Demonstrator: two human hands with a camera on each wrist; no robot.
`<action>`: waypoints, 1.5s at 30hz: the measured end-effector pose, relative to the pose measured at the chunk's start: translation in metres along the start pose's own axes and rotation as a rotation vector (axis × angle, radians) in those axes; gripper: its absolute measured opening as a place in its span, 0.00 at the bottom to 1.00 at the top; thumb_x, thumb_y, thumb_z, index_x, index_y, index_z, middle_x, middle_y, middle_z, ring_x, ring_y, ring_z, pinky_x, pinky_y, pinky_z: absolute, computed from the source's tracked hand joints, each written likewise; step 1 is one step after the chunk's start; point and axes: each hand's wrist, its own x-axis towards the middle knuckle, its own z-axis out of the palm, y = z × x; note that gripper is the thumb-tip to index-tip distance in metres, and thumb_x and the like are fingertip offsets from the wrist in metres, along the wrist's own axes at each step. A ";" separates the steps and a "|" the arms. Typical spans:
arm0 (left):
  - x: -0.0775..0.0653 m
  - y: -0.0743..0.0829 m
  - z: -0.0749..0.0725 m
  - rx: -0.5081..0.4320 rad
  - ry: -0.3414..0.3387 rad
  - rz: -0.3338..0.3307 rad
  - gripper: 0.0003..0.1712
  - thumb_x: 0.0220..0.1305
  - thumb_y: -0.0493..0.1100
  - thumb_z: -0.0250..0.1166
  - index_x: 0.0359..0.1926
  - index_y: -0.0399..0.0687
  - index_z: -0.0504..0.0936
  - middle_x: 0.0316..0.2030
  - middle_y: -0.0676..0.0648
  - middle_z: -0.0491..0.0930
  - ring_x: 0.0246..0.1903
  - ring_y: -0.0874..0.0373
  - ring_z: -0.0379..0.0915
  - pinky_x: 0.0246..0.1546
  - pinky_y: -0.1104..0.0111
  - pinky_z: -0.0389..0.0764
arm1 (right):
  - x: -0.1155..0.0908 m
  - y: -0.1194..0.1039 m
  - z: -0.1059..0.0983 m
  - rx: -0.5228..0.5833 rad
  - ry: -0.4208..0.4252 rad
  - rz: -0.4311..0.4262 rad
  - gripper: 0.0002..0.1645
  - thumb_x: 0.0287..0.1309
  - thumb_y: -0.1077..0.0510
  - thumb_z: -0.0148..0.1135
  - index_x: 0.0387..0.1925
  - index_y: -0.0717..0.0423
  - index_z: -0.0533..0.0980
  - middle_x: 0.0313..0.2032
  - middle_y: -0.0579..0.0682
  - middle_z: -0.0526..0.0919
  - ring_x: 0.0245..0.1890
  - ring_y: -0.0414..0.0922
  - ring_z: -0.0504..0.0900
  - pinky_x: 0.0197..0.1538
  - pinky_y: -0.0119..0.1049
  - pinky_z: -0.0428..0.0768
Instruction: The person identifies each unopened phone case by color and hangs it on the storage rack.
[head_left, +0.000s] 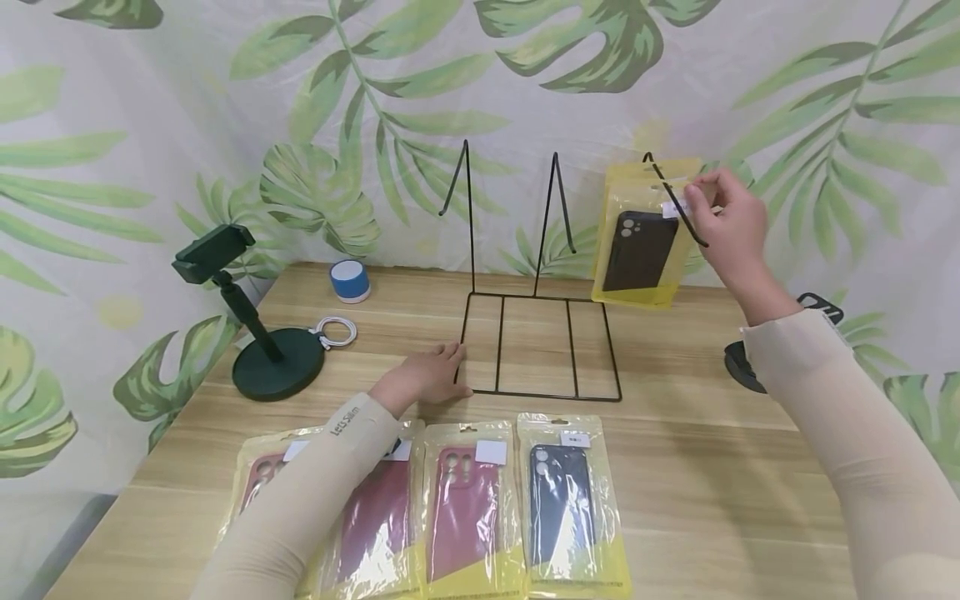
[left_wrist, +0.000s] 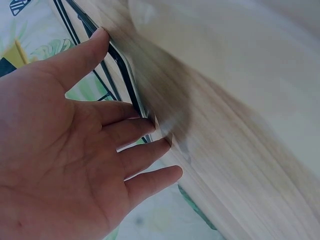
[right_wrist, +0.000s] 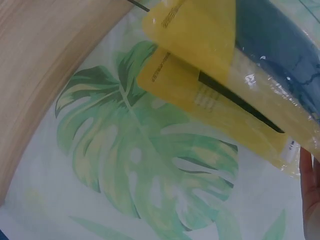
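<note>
A black wire display rack (head_left: 558,393) with upright hooks stands on the table. My left hand (head_left: 435,375) rests at the left side of its base; in the left wrist view the hand (left_wrist: 75,140) has its fingers extended against the wire. At the rack's right hook, my right hand (head_left: 731,218) pinches the upper edge of a yellow clear packet holding a black phone case (head_left: 641,250). Another yellow packet (head_left: 600,250) hangs just behind it. In the right wrist view both packets (right_wrist: 200,60) show, while only a little of the right hand (right_wrist: 311,192) appears at the edge.
Several packaged phone cases (head_left: 467,517) lie in a row in front, partly under the left forearm. To the left are a dark green phone stand (head_left: 277,362), a white cable (head_left: 337,332) and a blue speaker-like cylinder (head_left: 349,282). A black stand (head_left: 742,367) sits behind the right forearm.
</note>
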 end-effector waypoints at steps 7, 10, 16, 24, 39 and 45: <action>0.000 0.001 0.001 0.007 -0.003 -0.009 0.48 0.72 0.62 0.55 0.78 0.40 0.46 0.78 0.39 0.46 0.77 0.41 0.45 0.74 0.48 0.57 | 0.012 0.002 0.008 -0.055 -0.012 0.018 0.23 0.70 0.44 0.54 0.49 0.60 0.78 0.27 0.20 0.67 0.27 0.23 0.65 0.35 0.25 0.63; 0.001 0.000 0.001 0.010 -0.004 -0.014 0.49 0.72 0.62 0.55 0.78 0.41 0.46 0.78 0.40 0.45 0.77 0.41 0.45 0.74 0.47 0.57 | 0.014 0.002 0.009 -0.063 -0.019 0.026 0.24 0.71 0.43 0.53 0.49 0.60 0.78 0.27 0.22 0.68 0.27 0.23 0.65 0.35 0.26 0.63; 0.003 -0.001 0.003 0.013 -0.007 -0.019 0.49 0.71 0.63 0.55 0.79 0.42 0.45 0.79 0.40 0.45 0.77 0.41 0.45 0.74 0.46 0.57 | 0.015 0.003 0.010 -0.103 -0.030 0.029 0.25 0.71 0.42 0.52 0.54 0.56 0.77 0.36 0.41 0.81 0.31 0.25 0.69 0.36 0.25 0.64; 0.004 0.000 0.006 -0.002 -0.010 -0.002 0.49 0.72 0.63 0.54 0.78 0.41 0.45 0.78 0.40 0.45 0.77 0.41 0.45 0.74 0.47 0.57 | -0.013 -0.001 -0.004 -0.108 -0.037 0.072 0.31 0.70 0.47 0.55 0.69 0.51 0.64 0.64 0.53 0.72 0.62 0.50 0.75 0.62 0.43 0.76; 0.007 -0.004 0.003 0.003 -0.016 -0.005 0.49 0.72 0.63 0.53 0.79 0.41 0.44 0.79 0.40 0.43 0.77 0.41 0.43 0.74 0.45 0.54 | -0.122 -0.009 -0.006 -0.185 -0.308 -0.029 0.41 0.64 0.54 0.65 0.72 0.63 0.60 0.65 0.69 0.67 0.63 0.67 0.67 0.63 0.65 0.66; 0.006 -0.002 0.002 -0.003 -0.022 -0.007 0.49 0.72 0.63 0.53 0.79 0.42 0.44 0.79 0.40 0.42 0.77 0.41 0.42 0.75 0.46 0.53 | -0.154 -0.012 0.000 -0.262 -0.442 -0.071 0.35 0.64 0.54 0.65 0.66 0.65 0.67 0.62 0.68 0.71 0.63 0.67 0.69 0.60 0.66 0.71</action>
